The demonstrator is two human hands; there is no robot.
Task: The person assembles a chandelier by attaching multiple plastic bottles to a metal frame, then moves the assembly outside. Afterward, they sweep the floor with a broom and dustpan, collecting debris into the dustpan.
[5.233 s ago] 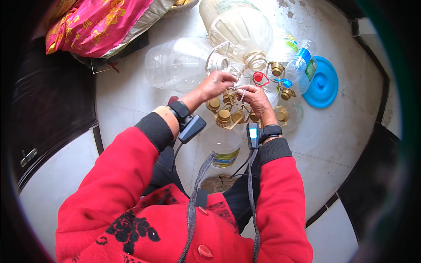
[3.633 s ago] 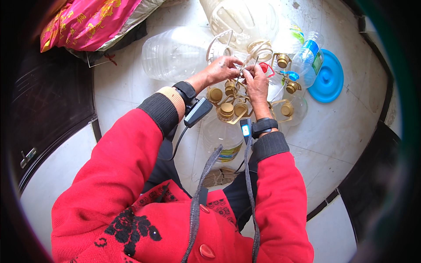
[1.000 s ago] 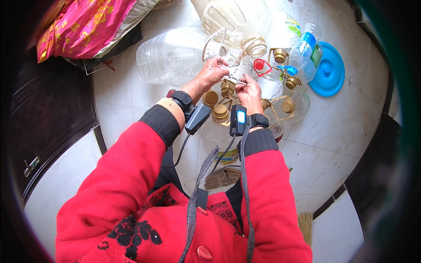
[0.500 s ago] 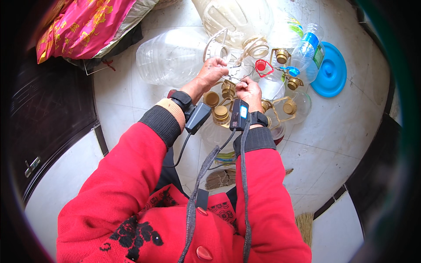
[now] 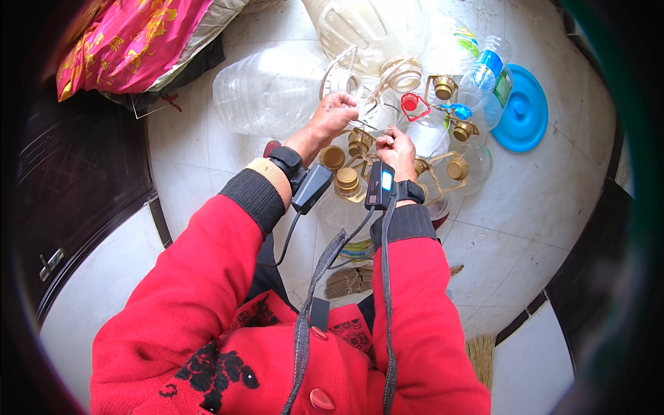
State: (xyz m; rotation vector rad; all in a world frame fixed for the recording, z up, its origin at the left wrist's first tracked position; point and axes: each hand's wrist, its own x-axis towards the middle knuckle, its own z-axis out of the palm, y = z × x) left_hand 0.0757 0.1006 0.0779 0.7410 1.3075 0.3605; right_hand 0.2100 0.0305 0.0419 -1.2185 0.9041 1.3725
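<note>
My left hand (image 5: 333, 116) is closed in a fist over a cluster of empty clear plastic jugs with gold caps (image 5: 347, 181) lying on the pale tiled floor (image 5: 553, 200). My right hand (image 5: 395, 148) pinches close beside it, just right and lower. A thin cord (image 5: 369, 127) runs between the two hands, passing by the jug handles. Both wrists carry black strapped devices with cables. A jug with a red handle ring (image 5: 413, 105) lies right behind my hands.
A big clear jug (image 5: 266, 86) lies on its side at the left, a cloudy one (image 5: 366, 24) behind. A water bottle (image 5: 488, 72) and blue round lid (image 5: 522, 107) lie right. Pink patterned cloth (image 5: 131, 41) sits far left. A straw broom (image 5: 353, 280) lies near my knees.
My hands have risen from the gold caps toward the jug handles. The left fist has drawn up and left, with the cord now stretched between both hands.
</note>
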